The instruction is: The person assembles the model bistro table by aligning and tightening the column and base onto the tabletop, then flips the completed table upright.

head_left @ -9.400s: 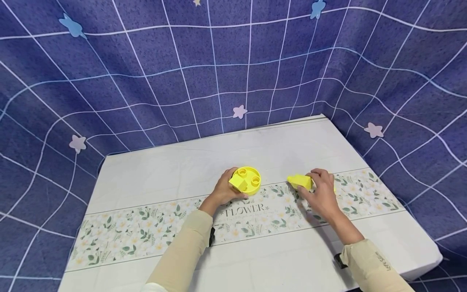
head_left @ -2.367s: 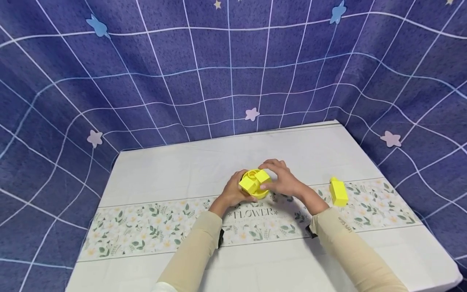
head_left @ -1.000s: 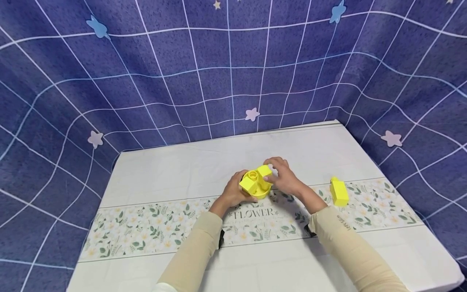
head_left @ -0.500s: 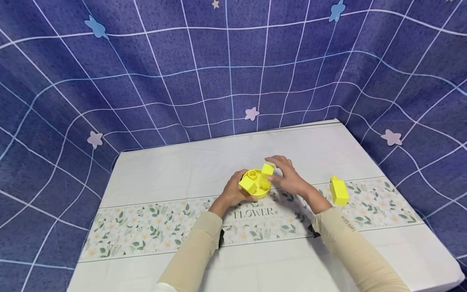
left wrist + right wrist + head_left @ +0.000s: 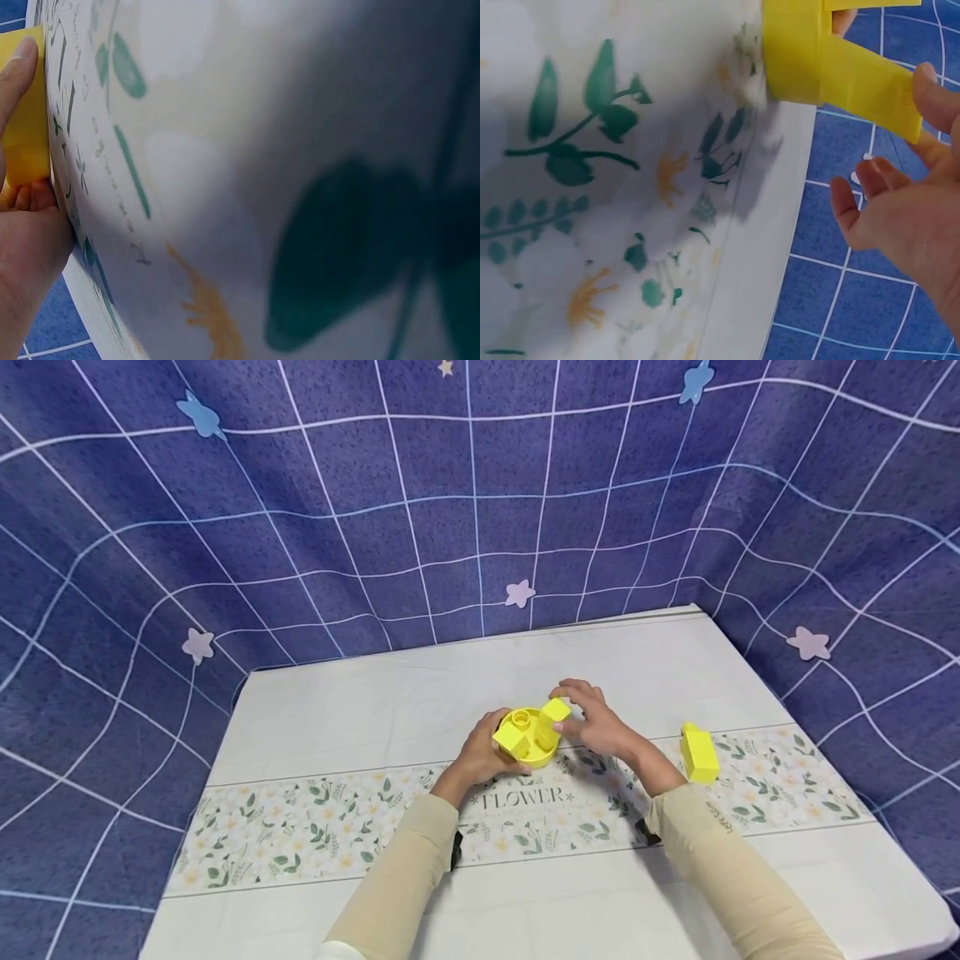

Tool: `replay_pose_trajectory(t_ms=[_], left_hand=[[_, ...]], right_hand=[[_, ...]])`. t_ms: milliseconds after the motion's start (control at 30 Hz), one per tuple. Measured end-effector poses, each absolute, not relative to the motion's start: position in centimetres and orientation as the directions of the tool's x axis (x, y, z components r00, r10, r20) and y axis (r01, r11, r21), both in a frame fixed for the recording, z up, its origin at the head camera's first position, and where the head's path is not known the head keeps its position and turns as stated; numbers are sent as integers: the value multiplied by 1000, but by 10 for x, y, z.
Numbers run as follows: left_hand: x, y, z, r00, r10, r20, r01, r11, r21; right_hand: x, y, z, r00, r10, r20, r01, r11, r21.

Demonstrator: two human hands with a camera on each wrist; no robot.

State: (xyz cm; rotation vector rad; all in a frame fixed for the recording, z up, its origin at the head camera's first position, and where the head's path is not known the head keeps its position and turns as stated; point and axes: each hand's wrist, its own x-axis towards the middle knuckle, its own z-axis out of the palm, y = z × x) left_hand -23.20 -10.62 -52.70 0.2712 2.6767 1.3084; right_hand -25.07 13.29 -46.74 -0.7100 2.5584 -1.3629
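A yellow round base (image 5: 543, 761) with raised ring sockets sits mid-table, gripped at its left side by my left hand (image 5: 478, 753). One yellow block leg (image 5: 512, 742) stands in it beside that hand. A second yellow block leg (image 5: 551, 723) rises from the right part of the base, its upper end pinched between thumb and fingers of my right hand (image 5: 602, 725). In the right wrist view this leg (image 5: 874, 86) slants outward from the base (image 5: 793, 52). The left wrist view has the left thumb lying on the yellow base (image 5: 26, 142). One ring socket (image 5: 521, 718) shows at the back.
Another yellow block leg (image 5: 701, 756) with a small round peg lies on the table to the right. The white tablecloth (image 5: 360, 710) carries a floral band. Behind the table hangs a blue grid-patterned curtain (image 5: 375, 527).
Earlier the right hand held a block apart from the base; that hand then came to the base. Over the last second, the right leg's top has tipped to the right with the right hand.
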Motion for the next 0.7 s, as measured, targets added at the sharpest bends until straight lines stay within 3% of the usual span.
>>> replay_pose_trajectory(t_ms=[267, 700], left_hand=[[-232, -105, -525, -974, 216, -71, 80, 618, 782], [-232, -106, -527, -973, 224, -55, 100, 625, 774]], right_hand=[[-245, 125, -476, -937, -333, 108, -276, 510, -815], [-235, 117, -483, -933, -253, 254, -355, 543, -761]])
